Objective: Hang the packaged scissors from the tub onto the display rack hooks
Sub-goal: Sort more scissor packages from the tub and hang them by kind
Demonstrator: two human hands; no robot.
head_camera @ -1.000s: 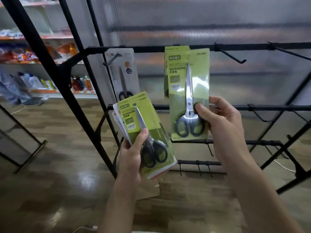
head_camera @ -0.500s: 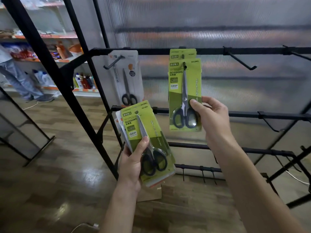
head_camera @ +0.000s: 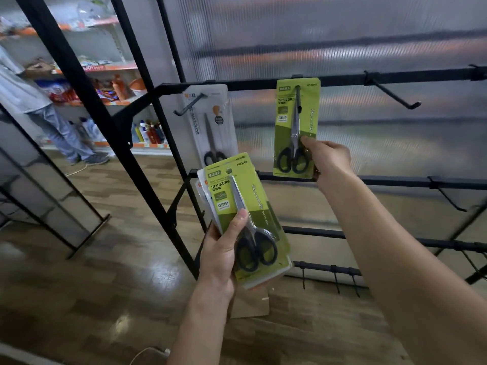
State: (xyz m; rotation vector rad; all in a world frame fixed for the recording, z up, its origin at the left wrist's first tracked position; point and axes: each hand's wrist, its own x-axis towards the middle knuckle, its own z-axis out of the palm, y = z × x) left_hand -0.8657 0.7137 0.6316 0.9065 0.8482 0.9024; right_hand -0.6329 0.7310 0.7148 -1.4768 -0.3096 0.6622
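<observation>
- The right hand (head_camera: 329, 160) is pinching the lower right corner of a green scissors pack (head_camera: 296, 127) hanging at the rack's top bar (head_camera: 395, 76).
- The left hand (head_camera: 221, 248) is gripping a fanned stack of packs (head_camera: 245, 219) by its lower edge.
- Each pack is looking light, stiff and slick; gripping the card edge seems best.
- A grey pack (head_camera: 210, 127) is hanging left of it; an empty hook (head_camera: 392, 94) is jutting out on the right.

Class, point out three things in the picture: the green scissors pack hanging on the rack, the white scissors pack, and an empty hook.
Hanging green scissors pack (head_camera: 286, 109), head view, on its printed card.
White scissors pack (head_camera: 222, 127), head view, on its card.
Empty hook (head_camera: 392, 94), head view, mid-shaft.
</observation>
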